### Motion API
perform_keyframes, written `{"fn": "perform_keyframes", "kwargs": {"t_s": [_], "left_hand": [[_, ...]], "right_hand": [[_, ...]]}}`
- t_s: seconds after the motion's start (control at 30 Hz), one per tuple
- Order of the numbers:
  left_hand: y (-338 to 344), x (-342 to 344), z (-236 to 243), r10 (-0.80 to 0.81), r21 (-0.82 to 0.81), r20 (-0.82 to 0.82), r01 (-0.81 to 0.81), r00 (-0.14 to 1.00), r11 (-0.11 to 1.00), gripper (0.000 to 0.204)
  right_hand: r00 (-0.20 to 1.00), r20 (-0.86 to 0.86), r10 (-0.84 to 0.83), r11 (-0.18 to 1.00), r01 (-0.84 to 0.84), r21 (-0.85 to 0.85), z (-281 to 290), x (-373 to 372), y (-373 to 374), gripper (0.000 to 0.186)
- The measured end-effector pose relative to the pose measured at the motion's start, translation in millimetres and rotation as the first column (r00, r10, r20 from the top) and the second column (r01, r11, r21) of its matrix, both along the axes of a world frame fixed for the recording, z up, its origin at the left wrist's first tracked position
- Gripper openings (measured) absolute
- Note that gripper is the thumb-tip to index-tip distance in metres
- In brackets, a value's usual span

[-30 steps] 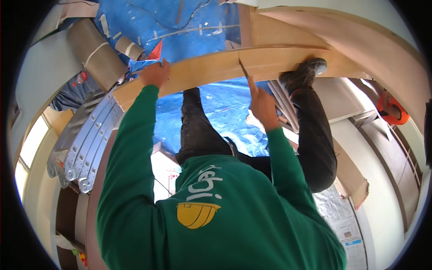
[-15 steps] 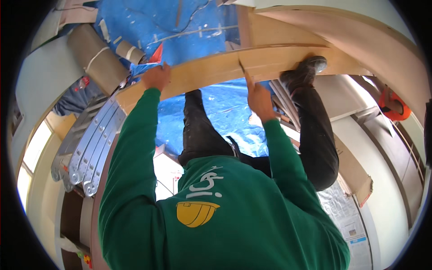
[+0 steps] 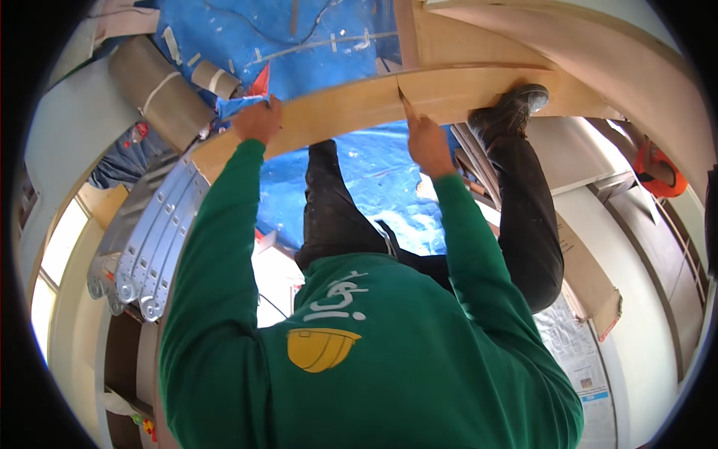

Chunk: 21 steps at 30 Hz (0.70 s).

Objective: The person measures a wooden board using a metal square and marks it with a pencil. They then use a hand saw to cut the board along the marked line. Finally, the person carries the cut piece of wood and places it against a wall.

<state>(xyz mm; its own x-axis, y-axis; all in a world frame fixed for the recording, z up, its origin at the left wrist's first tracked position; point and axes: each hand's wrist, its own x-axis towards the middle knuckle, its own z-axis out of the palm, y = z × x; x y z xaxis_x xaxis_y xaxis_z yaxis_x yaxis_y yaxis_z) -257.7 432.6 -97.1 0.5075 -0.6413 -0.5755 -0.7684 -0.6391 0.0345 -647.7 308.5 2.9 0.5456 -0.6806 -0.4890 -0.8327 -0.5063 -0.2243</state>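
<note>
Gripping a slim tool, the right hand has its fingers closed around the near end, while the tip meets a dark line across the pale wooden board. The board stretches crosswise in front of the person, over a blue tarp. Near its left end, the left hand lies on it with curled fingers; whether they clasp the edge, I can't quite tell. A dark boot rests on the board towards the right.
</note>
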Motion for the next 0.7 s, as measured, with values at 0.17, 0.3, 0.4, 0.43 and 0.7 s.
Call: {"fn": "perform_keyframes", "kwargs": {"t_s": [0.17,0.3,0.4,0.43,0.7], "left_hand": [[8.2,-3.8,12.7,0.058,0.004,-0.001,-0.058,0.998,0.998,0.065],[-4.8,-6.6,14.0,0.086,-0.054,0.026,-0.084,0.996,0.995,0.064],[-8.5,-10.3,13.4,0.048,-0.069,0.014,-0.047,0.999,0.997,0.063],[-11.0,-7.8,11.0,0.043,-0.079,0.021,-0.042,0.999,0.996,0.063],[24.0,-7.7,1.0,0.031,-0.090,0.068,-0.024,0.997,0.996,0.062]], "right_hand": [[0.891,-0.022,-0.454,0.846,0.439,0.301,163.5,-30.2,43.7,0.040],[0.971,0.162,-0.177,0.982,0.162,0.101,102.5,-32.0,44.0,0.039],[0.899,0.095,-0.427,0.904,0.421,0.073,-15.9,14.4,5.8,0.026],[0.895,0.085,-0.438,0.898,0.431,0.090,-19.1,22.8,-3.8,0.025],[0.963,-0.009,-0.268,0.932,0.261,0.250,181.7,-31.3,41.3,0.056]]}}
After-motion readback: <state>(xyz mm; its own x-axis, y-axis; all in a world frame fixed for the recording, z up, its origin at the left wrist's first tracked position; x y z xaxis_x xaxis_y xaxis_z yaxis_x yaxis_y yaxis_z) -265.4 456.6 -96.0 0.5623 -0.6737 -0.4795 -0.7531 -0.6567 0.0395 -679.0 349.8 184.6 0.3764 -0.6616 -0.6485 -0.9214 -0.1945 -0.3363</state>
